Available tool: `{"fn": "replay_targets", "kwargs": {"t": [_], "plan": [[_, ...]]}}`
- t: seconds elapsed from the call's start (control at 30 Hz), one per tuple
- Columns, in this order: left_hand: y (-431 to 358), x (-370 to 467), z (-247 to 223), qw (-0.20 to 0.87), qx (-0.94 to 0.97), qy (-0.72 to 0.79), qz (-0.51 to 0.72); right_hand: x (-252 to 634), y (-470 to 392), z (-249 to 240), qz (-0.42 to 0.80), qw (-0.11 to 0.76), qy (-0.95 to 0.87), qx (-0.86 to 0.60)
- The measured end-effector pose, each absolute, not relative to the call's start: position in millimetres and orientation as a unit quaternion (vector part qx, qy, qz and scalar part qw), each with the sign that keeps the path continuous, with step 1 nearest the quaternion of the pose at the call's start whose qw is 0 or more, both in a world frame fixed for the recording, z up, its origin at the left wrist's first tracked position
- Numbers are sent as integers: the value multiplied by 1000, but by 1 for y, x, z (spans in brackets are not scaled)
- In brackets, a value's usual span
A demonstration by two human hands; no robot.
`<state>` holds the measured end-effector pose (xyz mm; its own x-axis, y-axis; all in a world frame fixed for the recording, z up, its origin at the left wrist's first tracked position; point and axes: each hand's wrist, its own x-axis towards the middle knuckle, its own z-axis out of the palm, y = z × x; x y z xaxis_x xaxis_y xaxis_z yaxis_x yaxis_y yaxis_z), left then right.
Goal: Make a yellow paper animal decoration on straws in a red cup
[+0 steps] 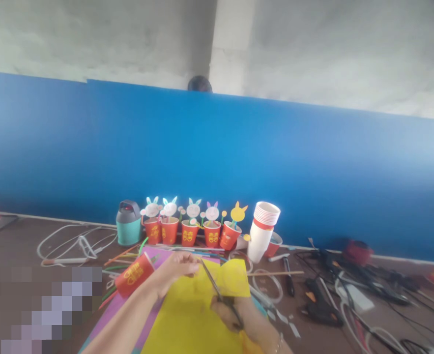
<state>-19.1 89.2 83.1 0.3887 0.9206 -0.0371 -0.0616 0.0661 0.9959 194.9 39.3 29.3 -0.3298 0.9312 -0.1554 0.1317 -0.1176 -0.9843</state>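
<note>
A pair of slim metal scissors with dark handles (pixel 219 294) is at the near middle of the brown table (pixel 15 250), slanting across a curved piece of thin yellow paper (pixel 236 278). The right hand (pixel 227 313) is closed around the scissors' handles, while the left hand (pixel 182 268) has its thumb and fingertips together by the blade tips; whether they pinch the paper is too blurred to tell. Beneath them lies a large, smooth yellow sheet (pixel 187 314), overlapping a purple sheet (pixel 108 317). Left of the left hand, a red paper cup with gold markings (pixel 134 275) lies tilted, partly hidden by the forearm, near thin coloured stems (pixel 121 257). On the far side stand five red paper cups (pixel 189 233) bearing flat paper rabbit-like heads, four pale and one yellow, between a rounded teal-and-grey container (pixel 129 223) on the left and a tall stack of white paper cups (pixel 263 228) on the right. Farther right are a black glue gun (pixel 322 309) and tangled dark cables (pixel 379 287), their ends hard to follow. A smooth blue partition (pixel 217 147) rises behind, cutting off a dark rounded shape (pixel 199 84). Pixelation hides the near left corner, and the frame crops both forearms.
</note>
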Motion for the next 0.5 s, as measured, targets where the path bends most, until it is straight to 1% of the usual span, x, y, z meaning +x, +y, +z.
{"fn": "replay_targets", "kwargs": {"t": [0.13, 0.27, 0.33, 0.43, 0.5], "plan": [[96, -19, 74, 621, 539, 398, 407, 193, 38, 41, 570, 325, -586, -475], [100, -20, 71, 603, 541, 430, 399, 194, 35, 52, 601, 365, -554, -446], [100, -21, 69, 597, 545, 450, 379, 197, 34, 54, 621, 360, -552, -425], [101, -23, 63, 579, 560, 494, 327, 204, 35, 52, 675, 312, -559, -367], [102, -23, 57, 554, 577, 527, 287, 207, 36, 49, 710, 334, -533, -317]]}}
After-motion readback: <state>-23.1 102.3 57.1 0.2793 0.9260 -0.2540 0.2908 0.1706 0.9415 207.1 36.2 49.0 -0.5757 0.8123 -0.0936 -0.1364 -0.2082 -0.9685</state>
